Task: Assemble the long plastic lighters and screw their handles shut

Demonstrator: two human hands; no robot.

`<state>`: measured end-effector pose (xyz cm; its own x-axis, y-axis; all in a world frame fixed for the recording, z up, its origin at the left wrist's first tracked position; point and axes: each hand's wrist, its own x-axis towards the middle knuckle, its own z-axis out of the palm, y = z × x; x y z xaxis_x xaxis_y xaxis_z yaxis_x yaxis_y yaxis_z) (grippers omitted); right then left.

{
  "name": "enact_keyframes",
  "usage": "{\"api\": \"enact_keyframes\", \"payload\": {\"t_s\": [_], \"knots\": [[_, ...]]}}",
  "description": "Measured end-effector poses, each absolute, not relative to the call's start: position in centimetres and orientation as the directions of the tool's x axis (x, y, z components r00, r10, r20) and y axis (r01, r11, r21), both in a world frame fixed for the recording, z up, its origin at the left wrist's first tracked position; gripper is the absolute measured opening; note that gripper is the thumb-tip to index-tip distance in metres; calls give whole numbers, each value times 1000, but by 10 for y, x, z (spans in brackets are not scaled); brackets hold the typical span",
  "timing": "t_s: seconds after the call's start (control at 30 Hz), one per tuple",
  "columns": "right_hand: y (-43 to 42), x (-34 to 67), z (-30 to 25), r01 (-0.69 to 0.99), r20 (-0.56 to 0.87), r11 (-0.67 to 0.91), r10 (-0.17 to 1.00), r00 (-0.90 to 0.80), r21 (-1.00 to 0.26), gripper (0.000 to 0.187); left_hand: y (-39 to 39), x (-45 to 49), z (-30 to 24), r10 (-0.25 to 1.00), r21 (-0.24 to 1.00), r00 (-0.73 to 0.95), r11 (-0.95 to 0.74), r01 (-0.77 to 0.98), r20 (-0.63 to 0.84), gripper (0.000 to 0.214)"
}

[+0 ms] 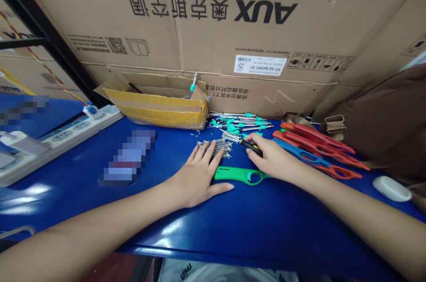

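Observation:
My left hand point(196, 180) lies palm down with its fingers spread, the fingertips on a small heap of clear and silvery slender parts point(225, 148). In my right hand point(271, 155) is a screwdriver point(251, 146) with a black and yellow handle, its shaft pointing left over the parts. A green lighter casing point(234, 174) with a trigger loop lies just below the two hands, close to my left thumb. Behind the heap are several metal rods with teal fittings point(248, 122). Several red lighter casings point(313, 140) and a blue one point(296, 151) lie right of my right hand.
A yellow-taped cardboard box point(159, 111) stands at the back, against a large carton point(199, 42). Left are a pixelated flat object point(129, 157) and a white power strip point(63, 142). A white rounded object point(392, 188) and brown fabric point(372, 113) are at right.

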<state>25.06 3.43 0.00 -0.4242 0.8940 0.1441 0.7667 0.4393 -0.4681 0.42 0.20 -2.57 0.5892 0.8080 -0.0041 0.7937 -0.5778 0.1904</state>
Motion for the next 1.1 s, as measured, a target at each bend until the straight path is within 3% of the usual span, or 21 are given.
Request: {"api": "enact_keyframes", "payload": {"t_s": [0.17, 0.4, 0.47, 0.57, 0.67, 0.8, 0.93, 1.1], "knots": [[55, 228, -1, 773, 157, 450, 890, -428, -446, 19, 0, 5, -28, 804, 168, 594, -584, 795, -14, 91], [66, 217, -6, 752, 216, 454, 890, -401, -477, 15, 5, 0, -19, 757, 187, 636, -653, 734, 151, 91], [63, 221, -3, 734, 253, 449, 894, -371, -510, 14, 5, 0, -13, 750, 213, 637, -662, 719, 180, 79], [54, 232, 2, 712, 316, 425, 903, -290, -560, 20, 6, 1, -7, 725, 264, 671, -685, 679, 157, 43], [42, 246, 8, 620, 311, 360, 931, -192, -697, 29, 9, 3, -10, 719, 380, 685, -669, 639, 113, 24], [23, 264, 15, 270, 20, 53, 992, -125, -961, 38, 9, 10, -21, 730, 584, 671, -604, 543, 130, 24], [11, 276, 19, 18, -68, -66, 990, -128, -998, 34, 5, 23, -28, 793, 735, 595, -482, 478, 134, 40], [4, 279, 21, -77, -106, -125, 971, -212, -989, 34, 7, 33, -31, 951, 971, 308, -106, 213, 36, 58]]}}
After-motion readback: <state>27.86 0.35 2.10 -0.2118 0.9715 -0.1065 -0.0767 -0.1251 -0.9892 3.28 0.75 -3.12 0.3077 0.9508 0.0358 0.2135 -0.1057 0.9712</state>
